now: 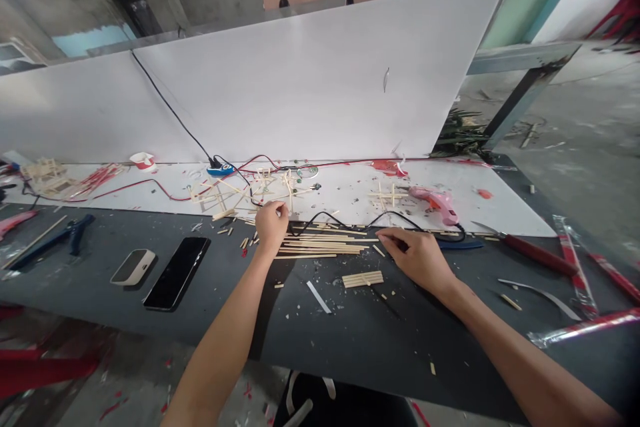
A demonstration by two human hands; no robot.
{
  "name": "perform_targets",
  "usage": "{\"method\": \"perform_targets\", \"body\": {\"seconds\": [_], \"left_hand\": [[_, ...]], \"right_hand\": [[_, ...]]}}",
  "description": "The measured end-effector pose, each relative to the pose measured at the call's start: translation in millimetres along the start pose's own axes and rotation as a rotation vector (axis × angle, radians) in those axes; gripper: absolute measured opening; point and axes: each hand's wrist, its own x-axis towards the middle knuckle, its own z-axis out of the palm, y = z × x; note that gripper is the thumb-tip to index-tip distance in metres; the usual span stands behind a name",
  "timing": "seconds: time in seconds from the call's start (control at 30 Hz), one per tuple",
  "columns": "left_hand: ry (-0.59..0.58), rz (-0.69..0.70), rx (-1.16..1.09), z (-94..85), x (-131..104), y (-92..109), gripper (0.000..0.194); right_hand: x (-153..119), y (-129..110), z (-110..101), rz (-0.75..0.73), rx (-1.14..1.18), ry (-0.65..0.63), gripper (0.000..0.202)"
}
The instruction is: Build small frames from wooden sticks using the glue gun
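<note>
The thin wooden sticks (325,245) are lying in a loose, nearly parallel row on the dark table (350,340), between the two hands. The left hand (271,223) is showing curled fingers by their left ends, and the right hand (417,257) is showing bent fingers by their right ends; whether either is gripping a stick, one cannot tell. For good handling, the person should be lifting each stick lightly, without bending it, and should be minding the black cable (386,213), which is running along their far side.
</note>
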Motion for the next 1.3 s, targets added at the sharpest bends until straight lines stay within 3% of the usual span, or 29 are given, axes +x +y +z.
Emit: {"method": "perform_targets", "body": {"seconds": [0.13, 0.33, 0.43, 0.63, 0.8, 0.9, 1.07, 1.17, 1.3], "left_hand": [[0.167, -0.047, -0.021, -20.5, 8.3, -4.7, 0.037], [0.702, -0.358, -0.220, -55.9, 24.8, -43.4, 0.025], [0.762, -0.415, -0.223, -60.0, 25.4, -53.7, 0.022], [0.538, -0.200, -0.191, -41.3, 10.9, -24.8, 0.022], [0.015, 0.090, -0.114, -17.2, -11.6, 5.0, 0.020], [-0.140, 0.197, -0.103, -7.8, -15.2, 17.5, 0.024], [-0.273, 0.346, 0.024, 8.8, 17.6, 48.7, 0.028], [-0.409, 0.396, 0.169, 30.3, 48.7, 70.4, 0.029], [-0.449, 0.355, 0.196, 64.6, 78.8, 83.9, 0.028]], "right_hand": [[0.2, 0.1, -1.5, 0.003, -0.007, 0.004, 0.024], [-0.8, 0.4, -1.9, 0.014, -0.003, -0.001, 0.026], [-1.1, -0.1, -0.4, -0.004, -0.010, 0.002, 0.027], [-0.6, -0.4, 0.9, -0.012, -0.014, 0.003, 0.025], [-1.0, 0.6, 0.7, -0.011, -0.023, -0.006, 0.026], [-0.1, 1.1, 0.1, -0.022, -0.024, 0.005, 0.026], [4.2, 0.6, -4.0, -0.007, -0.017, 0.050, 0.026], [6.3, 2.0, -7.8, 0.003, -0.008, 0.062, 0.024], [8.8, 6.3, -14.3, 0.022, -0.005, 0.079, 0.023]]}}
